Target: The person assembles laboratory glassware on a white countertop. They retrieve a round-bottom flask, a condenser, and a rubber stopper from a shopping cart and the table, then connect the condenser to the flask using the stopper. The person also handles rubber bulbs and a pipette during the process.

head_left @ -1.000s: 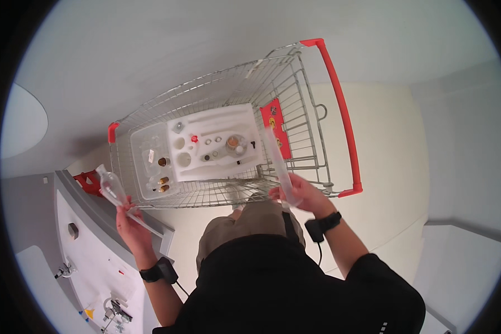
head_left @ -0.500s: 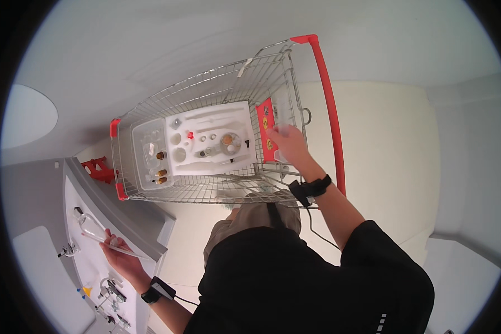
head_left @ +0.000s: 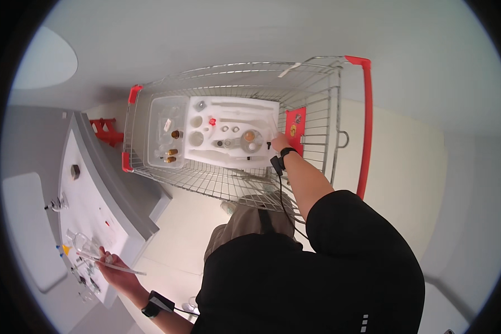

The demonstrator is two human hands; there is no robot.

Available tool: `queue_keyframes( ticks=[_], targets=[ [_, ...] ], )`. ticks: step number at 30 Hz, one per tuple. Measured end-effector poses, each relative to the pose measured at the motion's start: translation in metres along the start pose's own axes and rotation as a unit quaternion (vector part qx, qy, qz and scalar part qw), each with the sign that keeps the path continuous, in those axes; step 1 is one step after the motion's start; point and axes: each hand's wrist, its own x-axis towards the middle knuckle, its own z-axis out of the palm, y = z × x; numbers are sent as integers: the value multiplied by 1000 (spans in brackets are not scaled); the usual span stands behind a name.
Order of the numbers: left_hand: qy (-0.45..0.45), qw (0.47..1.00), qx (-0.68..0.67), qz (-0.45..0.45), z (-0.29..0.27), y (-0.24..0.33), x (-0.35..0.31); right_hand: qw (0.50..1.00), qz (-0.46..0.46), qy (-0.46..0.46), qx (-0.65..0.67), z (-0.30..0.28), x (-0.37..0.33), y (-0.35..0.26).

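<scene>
My left hand (head_left: 115, 271) is closed around a piece of clear laboratory glassware (head_left: 87, 245) with a wide round body and holds it over the white bench. A thin translucent tube or rod (head_left: 129, 270) sticks out across the same hand. At the right end of a white foam tray (head_left: 245, 160) in the shopping cart is my right hand (head_left: 280, 143), its fingers drawn together. Something pale and see-through shows faintly beyond those fingers; its kind cannot be made out. The tray's cut-outs hold small clear glass parts, a red piece (head_left: 212, 122) and a round vessel (head_left: 251, 142).
A clear plastic bin (head_left: 162, 114) with brown bottles (head_left: 171, 152) fills the cart's left end. The cart's red handle (head_left: 368, 128) rises at right, a red panel (head_left: 295, 125) beside the tray. The bench (head_left: 94, 206) carries clamps and a yellow funnel (head_left: 67, 250).
My right hand has moved left and from the red panel to the foam tray's right end. My left hand keeps hold of the glassware, lower in view. The view has shifted, so the cart appears farther right.
</scene>
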Motion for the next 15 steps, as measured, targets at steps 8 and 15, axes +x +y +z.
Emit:
queue_keyframes(
  ticks=[8,15],
  targets=[
    [177,983,44,16,-39,15,-44,991,35,7,130,16,6,-3],
    [166,984,62,19,-51,18,-48,996,32,-39,69,33,50,29]
  ],
)
